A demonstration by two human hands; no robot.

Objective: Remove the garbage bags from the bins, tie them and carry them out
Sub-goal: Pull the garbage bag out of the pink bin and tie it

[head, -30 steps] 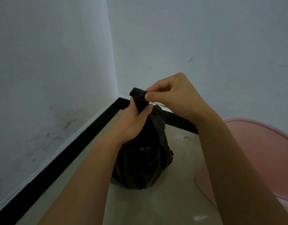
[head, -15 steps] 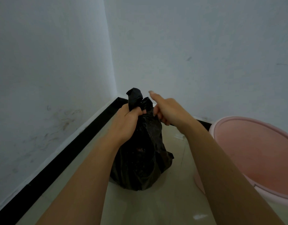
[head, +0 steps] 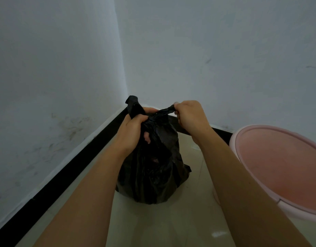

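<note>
If the two gathered ends are pulled too hard, the thin plastic could be torn at the neck; if grip is lost on either end, the half-made knot could be let slip open and the contents spilled onto the tiled floor. The left hand is closed around one twisted end of the black garbage bag, which is stood on the floor between the forearms, just beside the pink bin; the right hand is clamped on the other end, drawn taut to the right; the hands are held slightly apart above the bag.
</note>
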